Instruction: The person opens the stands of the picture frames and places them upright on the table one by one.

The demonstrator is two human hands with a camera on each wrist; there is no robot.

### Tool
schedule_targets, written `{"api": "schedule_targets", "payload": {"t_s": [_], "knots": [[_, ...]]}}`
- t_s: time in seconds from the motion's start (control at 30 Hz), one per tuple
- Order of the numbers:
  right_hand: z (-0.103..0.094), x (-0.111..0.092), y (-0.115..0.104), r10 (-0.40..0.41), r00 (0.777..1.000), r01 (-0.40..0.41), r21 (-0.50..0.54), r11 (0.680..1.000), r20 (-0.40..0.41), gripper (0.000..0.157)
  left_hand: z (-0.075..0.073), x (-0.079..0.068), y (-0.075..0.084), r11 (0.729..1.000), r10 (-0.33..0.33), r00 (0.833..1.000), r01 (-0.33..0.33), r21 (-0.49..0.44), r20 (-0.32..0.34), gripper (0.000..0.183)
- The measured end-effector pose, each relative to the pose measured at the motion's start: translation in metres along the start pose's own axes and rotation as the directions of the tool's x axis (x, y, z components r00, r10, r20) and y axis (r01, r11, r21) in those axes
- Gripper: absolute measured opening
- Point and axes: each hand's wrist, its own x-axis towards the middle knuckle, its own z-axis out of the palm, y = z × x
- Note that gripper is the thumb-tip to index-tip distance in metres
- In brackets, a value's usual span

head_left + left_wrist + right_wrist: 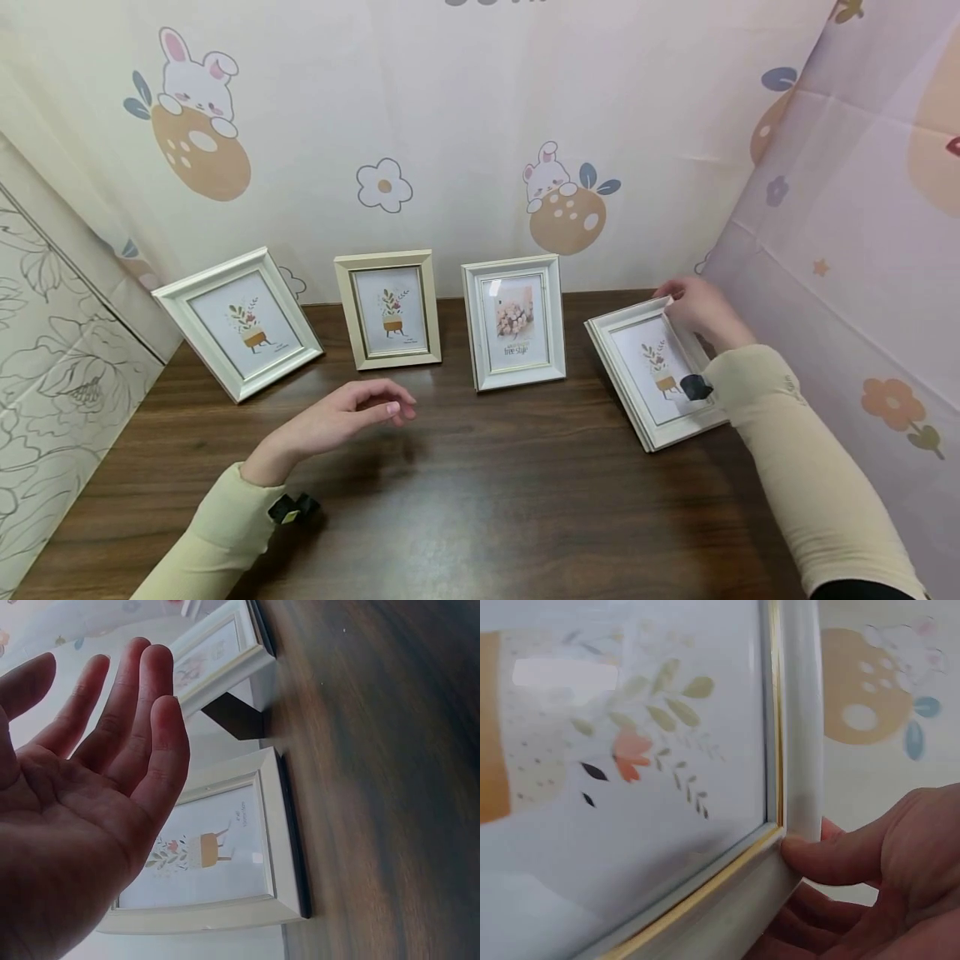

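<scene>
At the table's right end, my right hand [705, 312] grips the upper right corner of a white picture frame [617, 350] with a potted-plant print. In the right wrist view the thumb [829, 856] lies on the frame's front and the fingers go behind it. My left hand [341, 421] hovers over the table with loosely bent fingers, holding nothing. Nearest to it stands a cream picture frame [435, 325]. Right of that is a white picture frame [557, 333] with a flower print; its dark back stand [238, 716] shows in the left wrist view.
Another white picture frame [288, 312] stands angled at the far left of the dark wooden table [465, 500]. A patterned curtain [450, 100] hangs behind the row, and a second patterned cloth [847, 275] borders the right side.
</scene>
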Motion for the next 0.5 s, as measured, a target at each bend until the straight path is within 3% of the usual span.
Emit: {"api": "schedule_targets", "payload": {"t_s": [0.13, 0.3, 0.5], "knots": [[-0.012, -0.006, 0.000, -0.027, 0.999, 0.024, 0.086, 0.996, 0.033, 0.030, -0.001, 0.000, -0.003, 1.000, -0.013, 1.000, 0.013, 0.001, 0.014, 0.021], [-0.022, -0.012, -0.002, -0.056, 0.994, 0.034, 0.213, 0.976, 0.098, 0.038, -0.003, 0.001, -0.008, 1.000, -0.023, 0.999, 0.023, -0.001, 0.023, 0.021], [-0.029, -0.024, -0.007, -0.126, 0.982, 0.092, 0.225, 0.970, 0.140, 0.043, -0.004, 0.001, -0.011, 0.999, -0.042, 0.999, 0.043, -0.024, 0.027, 0.026]]}}
